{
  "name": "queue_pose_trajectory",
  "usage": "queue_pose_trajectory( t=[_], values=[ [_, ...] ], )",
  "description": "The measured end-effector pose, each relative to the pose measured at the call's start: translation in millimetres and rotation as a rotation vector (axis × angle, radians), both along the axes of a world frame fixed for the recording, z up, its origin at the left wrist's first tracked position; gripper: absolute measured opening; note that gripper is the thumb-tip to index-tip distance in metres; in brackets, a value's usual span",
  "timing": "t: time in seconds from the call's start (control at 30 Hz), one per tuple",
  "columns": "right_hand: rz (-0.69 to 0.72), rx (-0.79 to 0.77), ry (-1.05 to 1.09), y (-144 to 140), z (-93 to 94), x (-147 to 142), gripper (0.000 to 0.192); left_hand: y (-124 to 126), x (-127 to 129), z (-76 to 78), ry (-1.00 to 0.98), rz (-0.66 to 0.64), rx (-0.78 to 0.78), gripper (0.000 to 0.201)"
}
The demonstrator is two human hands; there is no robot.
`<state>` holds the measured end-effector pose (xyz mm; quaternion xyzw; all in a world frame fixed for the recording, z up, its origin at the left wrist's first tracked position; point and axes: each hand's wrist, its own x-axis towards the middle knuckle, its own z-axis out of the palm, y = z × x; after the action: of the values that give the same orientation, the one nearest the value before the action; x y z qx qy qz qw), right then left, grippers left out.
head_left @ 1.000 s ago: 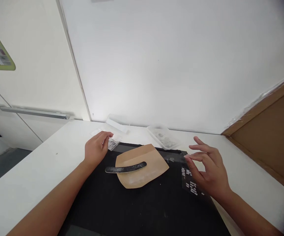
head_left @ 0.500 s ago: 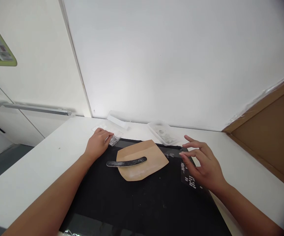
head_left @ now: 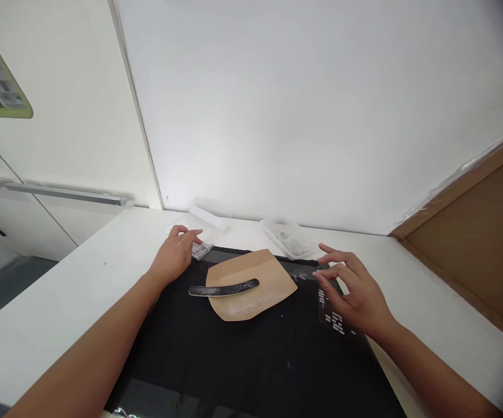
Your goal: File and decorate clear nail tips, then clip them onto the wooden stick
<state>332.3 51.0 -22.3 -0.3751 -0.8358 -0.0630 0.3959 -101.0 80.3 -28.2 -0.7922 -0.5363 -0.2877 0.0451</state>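
My left hand (head_left: 173, 255) is at the back left with its fingertips a little apart, over a small clear plastic case (head_left: 202, 249) with compartments. My right hand (head_left: 358, 293) is raised over the right edge of the black mat (head_left: 242, 371), thumb and forefinger pinched together. Whatever lies between those tips is too small to make out. A dark, curved nail file (head_left: 224, 288) rests across a tan paper sheet (head_left: 272, 273) between the hands. Below my right hand is a clear sheet with white shapes (head_left: 336, 319), partly covered by the fingers.
Against the wall, a clear plastic tray (head_left: 283, 238) holds small pale pieces. Another clear plastic container (head_left: 207, 216) stands behind my left hand. The mat lies on a white table (head_left: 81, 296). A brown wood-framed panel (head_left: 473, 232) rises at the right.
My left fingertips have lifted slightly and parted above the small case. My right hand has shifted a little left, still pinched. The nail file and paper stay put.
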Motion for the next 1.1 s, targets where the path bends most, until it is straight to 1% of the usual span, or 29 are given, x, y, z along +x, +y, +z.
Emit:
queue_pose_trajectory(
  t=[0.1, 0.23, 0.3, 0.47, 0.67, 0.93, 1.1],
  values=[
    [-0.008, -0.034, -0.001, 0.6, -1.2, 1.2, 0.011, -0.3, -1.4, 0.2, 0.014, 0.009, -0.002, 0.053],
    [-0.014, -0.054, -0.007, 1.3, -2.2, 2.2, 0.012, -1.6, -3.4, 2.7, 0.086, -0.030, -0.023, 0.042],
    [-0.010, -0.062, -0.004, 1.3, -2.6, 2.4, 0.013, -2.8, -3.2, 3.2, 0.121, -0.038, -0.032, 0.041],
    [-0.003, -0.072, -0.016, 1.6, -3.0, 2.1, 0.011, -4.9, 0.0, -2.2, 0.184, -0.001, -0.047, 0.052],
    [-0.002, -0.080, -0.016, 2.3, -3.1, 2.8, 0.009, -5.4, 3.0, -6.5, 0.244, 0.030, -0.064, 0.040],
    [0.007, -0.104, -0.032, 2.1, -4.4, 4.2, 0.008, -7.1, 3.0, -3.6, 0.282, 0.035, -0.105, 0.041],
    [0.016, -0.126, -0.034, 1.0, -2.7, 3.6, 0.010, -10.1, 4.3, 2.2, 0.293, 0.026, -0.116, 0.045]
  ],
)
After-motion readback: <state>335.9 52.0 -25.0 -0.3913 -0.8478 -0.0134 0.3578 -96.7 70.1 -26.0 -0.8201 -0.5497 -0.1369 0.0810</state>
